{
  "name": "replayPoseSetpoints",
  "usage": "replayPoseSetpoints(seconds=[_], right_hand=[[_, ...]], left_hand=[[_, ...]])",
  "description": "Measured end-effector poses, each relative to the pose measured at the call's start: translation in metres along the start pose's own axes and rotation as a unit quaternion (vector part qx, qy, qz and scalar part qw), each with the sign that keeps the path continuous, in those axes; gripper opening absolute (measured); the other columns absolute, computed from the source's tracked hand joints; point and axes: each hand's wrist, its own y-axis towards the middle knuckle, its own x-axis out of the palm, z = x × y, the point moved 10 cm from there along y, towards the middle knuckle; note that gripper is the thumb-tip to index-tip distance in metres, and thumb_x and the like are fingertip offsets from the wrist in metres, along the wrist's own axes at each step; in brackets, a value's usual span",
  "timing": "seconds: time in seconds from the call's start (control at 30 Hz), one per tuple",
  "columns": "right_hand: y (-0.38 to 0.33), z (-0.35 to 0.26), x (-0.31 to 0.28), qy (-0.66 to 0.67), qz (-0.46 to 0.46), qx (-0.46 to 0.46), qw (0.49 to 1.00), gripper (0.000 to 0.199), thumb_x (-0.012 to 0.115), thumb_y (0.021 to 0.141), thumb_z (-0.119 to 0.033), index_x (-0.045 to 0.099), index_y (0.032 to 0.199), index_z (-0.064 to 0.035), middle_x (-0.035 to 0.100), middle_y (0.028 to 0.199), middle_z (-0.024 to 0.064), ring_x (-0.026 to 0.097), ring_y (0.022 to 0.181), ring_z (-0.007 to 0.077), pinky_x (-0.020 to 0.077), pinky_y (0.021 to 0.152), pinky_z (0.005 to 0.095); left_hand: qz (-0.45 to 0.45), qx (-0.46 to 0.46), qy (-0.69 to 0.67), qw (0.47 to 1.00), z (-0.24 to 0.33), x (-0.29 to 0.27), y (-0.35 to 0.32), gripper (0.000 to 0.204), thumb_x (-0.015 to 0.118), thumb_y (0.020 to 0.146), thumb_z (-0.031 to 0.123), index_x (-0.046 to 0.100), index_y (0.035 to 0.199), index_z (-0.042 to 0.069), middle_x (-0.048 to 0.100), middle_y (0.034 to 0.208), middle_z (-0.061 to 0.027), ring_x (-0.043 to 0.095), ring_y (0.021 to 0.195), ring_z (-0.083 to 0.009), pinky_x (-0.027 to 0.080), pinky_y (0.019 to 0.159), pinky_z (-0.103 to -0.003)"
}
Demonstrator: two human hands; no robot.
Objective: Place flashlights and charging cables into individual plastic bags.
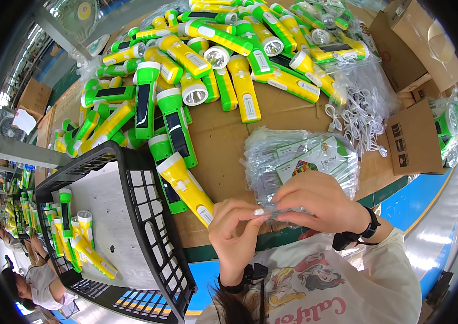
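Clear plastic film [284,209] shows between the fingertips of the left hand [234,235] and the right hand [321,202], which meet in front of the person's chest. Right fingers curl down with the thumb, closed on the film. Left thumb and forefinger pinch together at a small white piece [260,211], too small for its kind to be told. Both wrists wear black straps.

Just beyond the right hand, and partly hidden by it, lies a stack of clear plastic bags [256,162] with printed cards [315,159] inside, green and white with a colourful picture. Just to the left of the left hand, a yellow flashlight [187,189] with a white head slants away, its lower end right beside the fingers; whether they touch cannot be told. A green flashlight [165,178] with a dark panel lies past it.

Farther beyond both hands, a heap of green and yellow flashlights [219,38] covers much of the cardboard-covered tabletop [223,143]. Bundled white cables [359,119] lie beyond the right hand and to its right, near an upright cardboard flap [417,137] farther right. To the left of the left hand stands a black plastic basket [156,229], with several more flashlights [93,254] inside. Well past the basket, another person [40,283] is partly visible.
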Motion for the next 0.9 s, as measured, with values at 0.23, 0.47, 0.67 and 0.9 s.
replayPoseSetpoints(seconds=[0.23, 0.47, 0.67, 0.9], right_hand=[[0.002, 0.01, 0.011, 0.044, 0.048, 0.06, 0.996, 0.025, 0.079, 0.075, -0.008, 0.059, 0.089, -0.007, 0.067, 0.099, 0.0081, 0.065, 0.085, 0.0282, 0.0511, 0.07, 0.0376], [0.011, 0.005, 0.024, 0.028, -0.008, 0.037, 0.999, 0.021, 0.077, 0.078, -0.012, 0.059, 0.088, -0.007, 0.065, 0.1, 0.0063, 0.065, 0.088, 0.0264, 0.051, 0.071, 0.0347], [0.019, 0.009, 0.037, 0.179, -0.159, 0.079, 0.968, 0.016, 0.077, 0.081, -0.01, 0.063, 0.09, -0.0091, 0.068, 0.106, 0.0062, 0.066, 0.092, 0.0265, 0.052, 0.076, 0.0358], [0.034, 0.01, 0.046, 0.212, -0.191, 0.093, 0.954, 0.016, 0.074, 0.085, -0.017, 0.061, 0.084, -0.0078, 0.064, 0.113, 0.0058, 0.063, 0.1, 0.0261, 0.0484, 0.082, 0.0383]], left_hand=[[0.048, 0.022, -0.008, 0.999, 0.005, -0.015, -0.001, 0.014, 0.077, 0.073, -0.005, 0.066, 0.079, 0.001, 0.067, 0.081, -0.0077, 0.06, 0.076, -0.0192, 0.044, 0.071, -0.029], [0.082, 0.014, -0.093, 0.992, 0.001, -0.025, -0.005, 0.022, 0.078, 0.075, -0.007, 0.066, 0.093, -0.001, 0.068, 0.096, -0.0135, 0.064, 0.079, -0.0219, 0.051, 0.068, -0.028], [-0.186, 0.046, -0.068, 0.979, 0.032, -0.024, -0.016, 0.031, 0.079, 0.076, -0.003, 0.065, 0.103, 0.0, 0.066, 0.105, -0.0157, 0.064, 0.087, -0.0194, 0.053, 0.067, -0.027], [-0.103, 0.076, 0.028, 0.991, 0.038, -0.03, -0.009, 0.024, 0.076, 0.079, -0.003, 0.059, 0.095, 0.001, 0.063, 0.091, -0.0131, 0.063, 0.086, -0.0172, 0.051, 0.07, -0.028]])
